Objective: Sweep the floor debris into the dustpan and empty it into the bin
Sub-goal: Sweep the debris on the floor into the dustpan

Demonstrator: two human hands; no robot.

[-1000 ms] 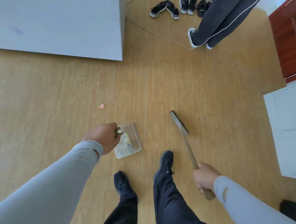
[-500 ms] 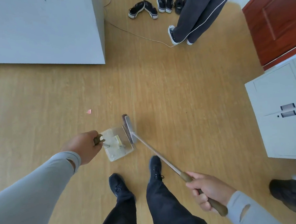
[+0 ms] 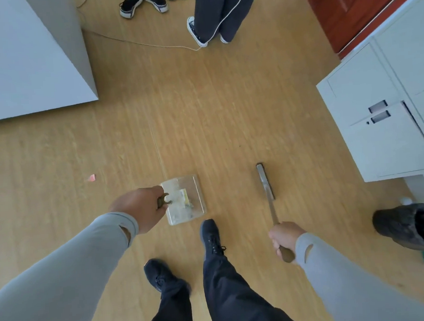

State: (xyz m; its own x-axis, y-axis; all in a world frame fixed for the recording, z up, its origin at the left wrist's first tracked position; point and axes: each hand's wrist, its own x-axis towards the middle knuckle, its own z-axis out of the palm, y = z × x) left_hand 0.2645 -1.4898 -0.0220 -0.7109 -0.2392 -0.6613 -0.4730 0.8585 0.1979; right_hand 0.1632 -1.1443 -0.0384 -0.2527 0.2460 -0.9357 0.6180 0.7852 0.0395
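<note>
Holding dustpan (image 3: 185, 201) low over wood floor (image 3: 203, 116) ahead of feet, left hand (image 3: 140, 209) wrapped round its dark handle; pale scraps inside. Gripping broom (image 3: 265, 182) with right hand (image 3: 284, 239), fingers clamped on handle end, head well right of pan. Pink scrap (image 3: 91, 178) on floor to left. Black bin bag (image 3: 408, 225) far right, below white cabinet (image 3: 387, 115).

floor (image 3: 203, 111): light wood | white cabinet (image 3: 387, 115) right | red-brown door (image 3: 345, 5) far right | grey furniture block (image 3: 26, 60) left
</note>
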